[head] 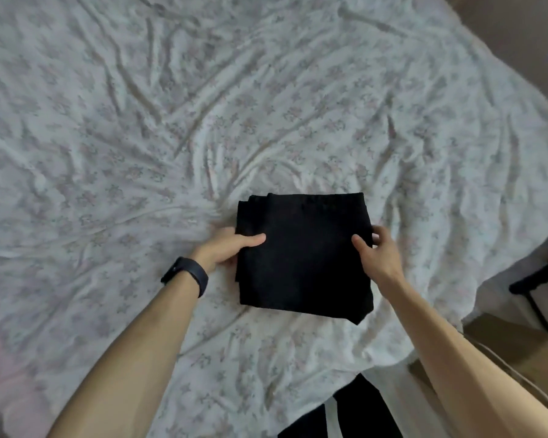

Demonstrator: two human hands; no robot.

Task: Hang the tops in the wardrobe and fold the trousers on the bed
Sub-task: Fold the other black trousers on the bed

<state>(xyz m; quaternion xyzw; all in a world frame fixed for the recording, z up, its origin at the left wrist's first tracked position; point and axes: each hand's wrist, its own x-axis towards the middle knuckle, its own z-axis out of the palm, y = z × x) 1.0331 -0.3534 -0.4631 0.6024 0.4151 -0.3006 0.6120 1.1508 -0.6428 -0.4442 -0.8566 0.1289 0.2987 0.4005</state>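
Folding looks all but finished for this pair: the black trousers (304,257), soft dark cloth doubled into a compact, roughly square bundle with several layers showing at its far left corner, are on the wide bed (114,128), whose white floral-printed sheet (298,105) is creased all around the bundle. No other trousers and no tops show on the bed, and the wardrobe is out of view, so whether the hanging is done cannot be told. At most a last squaring or setting-down seems left here. The left hand (227,248) grips the bundle's left edge about midway along, thumb laid flat on top and fingers hidden under the cloth. A dark wristband (187,276) sits on that wrist, just left of the trousers. The right hand (378,256) holds the opposite edge at about the same level, thumb pressed on the top face and fingers curled round the side. The bundle thus lies directly between both hands, touched by each; whether it rests fully on the sheet or is slightly lifted cannot be told.
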